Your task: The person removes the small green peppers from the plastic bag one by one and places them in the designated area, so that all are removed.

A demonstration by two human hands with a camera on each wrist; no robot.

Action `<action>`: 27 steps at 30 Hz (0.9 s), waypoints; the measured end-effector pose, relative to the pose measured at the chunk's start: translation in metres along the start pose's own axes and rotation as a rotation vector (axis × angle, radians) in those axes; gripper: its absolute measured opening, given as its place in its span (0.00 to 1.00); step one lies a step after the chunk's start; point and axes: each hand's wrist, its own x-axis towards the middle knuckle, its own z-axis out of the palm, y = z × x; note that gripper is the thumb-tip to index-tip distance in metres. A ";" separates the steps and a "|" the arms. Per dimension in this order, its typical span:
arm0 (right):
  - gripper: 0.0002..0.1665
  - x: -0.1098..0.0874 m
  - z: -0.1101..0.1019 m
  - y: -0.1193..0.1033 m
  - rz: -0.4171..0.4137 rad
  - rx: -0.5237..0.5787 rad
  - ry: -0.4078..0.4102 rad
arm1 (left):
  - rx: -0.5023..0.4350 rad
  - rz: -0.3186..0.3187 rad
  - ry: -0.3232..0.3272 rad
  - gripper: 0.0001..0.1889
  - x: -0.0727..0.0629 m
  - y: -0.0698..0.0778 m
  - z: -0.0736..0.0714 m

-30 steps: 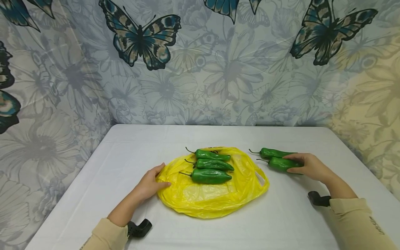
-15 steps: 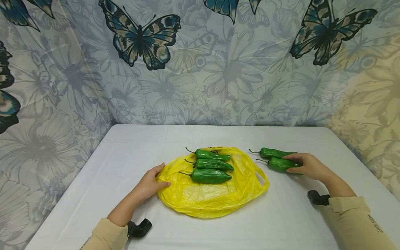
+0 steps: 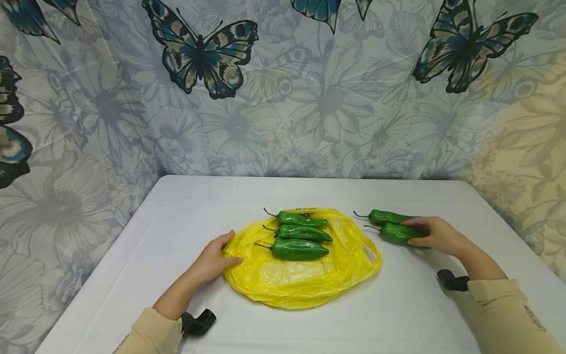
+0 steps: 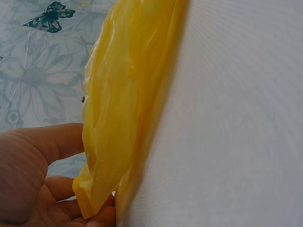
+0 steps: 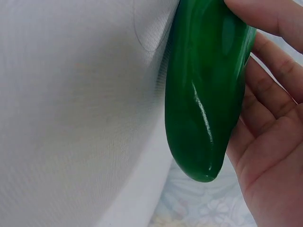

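Near the table's middle, a yellow plastic bag (image 3: pixel 292 292) lies flattened, with three long green peppers in a row on it: a far one (image 3: pixel 301 219), a middle one (image 3: pixel 305 232) and a near one (image 3: pixel 299 250). My left hand (image 3: pixel 212 260) holds the bag's left edge; in the left wrist view the yellow film (image 4: pixel 111 127) passes between thumb and fingers. To the right of the bag lie two more peppers, side by side. My right hand (image 3: pixel 438 237) grips the nearer pepper (image 3: pixel 395 233) near its tip, thumb on the near side. The farther pepper (image 3: pixel 386 217) lies beyond it, its tip hidden behind my fingers.
A white cloth covers the table (image 3: pixel 336 329). Its far edge meets a wall hanging (image 3: pixel 327 128) printed with flowers and butterflies. At my wrists, black camera mounts (image 3: pixel 199 322) stick out below the beige sleeves (image 3: pixel 504 300).
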 end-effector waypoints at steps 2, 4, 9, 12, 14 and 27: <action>0.29 -0.001 0.000 -0.001 -0.003 0.005 0.002 | -0.002 0.001 0.000 0.40 0.000 0.000 0.000; 0.29 -0.002 -0.001 -0.001 -0.008 0.008 0.007 | 0.000 0.004 -0.002 0.40 0.001 0.000 0.000; 0.29 -0.003 -0.003 -0.003 -0.018 0.026 0.022 | -0.002 0.006 -0.003 0.40 0.001 0.000 0.000; 0.29 -0.003 -0.003 0.000 -0.020 0.018 0.039 | -0.002 0.005 -0.002 0.40 0.001 0.000 -0.001; 0.29 -0.005 -0.004 0.000 -0.020 0.016 0.049 | 0.000 0.005 -0.001 0.40 0.001 0.000 0.000; 0.29 -0.005 -0.007 -0.015 -0.056 0.047 0.096 | 0.001 -0.002 -0.002 0.40 0.002 -0.002 0.000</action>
